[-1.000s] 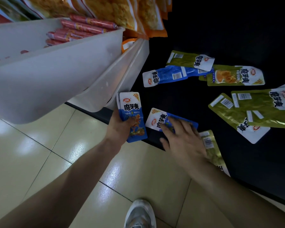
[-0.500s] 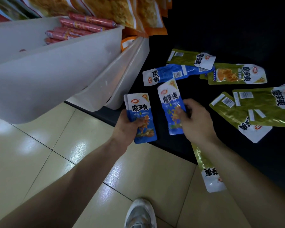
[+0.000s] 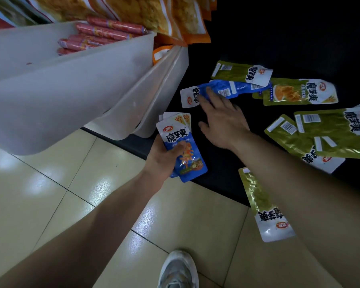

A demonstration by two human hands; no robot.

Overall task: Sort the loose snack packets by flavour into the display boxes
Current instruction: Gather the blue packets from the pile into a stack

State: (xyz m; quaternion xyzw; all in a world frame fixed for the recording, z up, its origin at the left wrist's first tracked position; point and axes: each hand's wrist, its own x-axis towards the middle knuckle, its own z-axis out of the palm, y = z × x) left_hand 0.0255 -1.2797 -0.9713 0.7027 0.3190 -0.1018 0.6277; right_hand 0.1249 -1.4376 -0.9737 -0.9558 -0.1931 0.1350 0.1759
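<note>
Fingers (image 3: 179,146) of the left hand (image 3: 164,161) grasp a small stack of blue packets (image 3: 185,154), held just below the corner of the white display boxes (image 3: 71,90). To the right, the right hand (image 3: 222,123) is released, its straight fingers (image 3: 211,97) lying on a single blue packet (image 3: 233,89) on the dark worktop (image 3: 299,38). Further right, green packets (image 3: 330,132) lie scattered, some overlapping each other.

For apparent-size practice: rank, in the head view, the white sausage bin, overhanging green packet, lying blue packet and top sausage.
1. white sausage bin
2. overhanging green packet and lying blue packet: alike, unranked
3. top sausage
</note>
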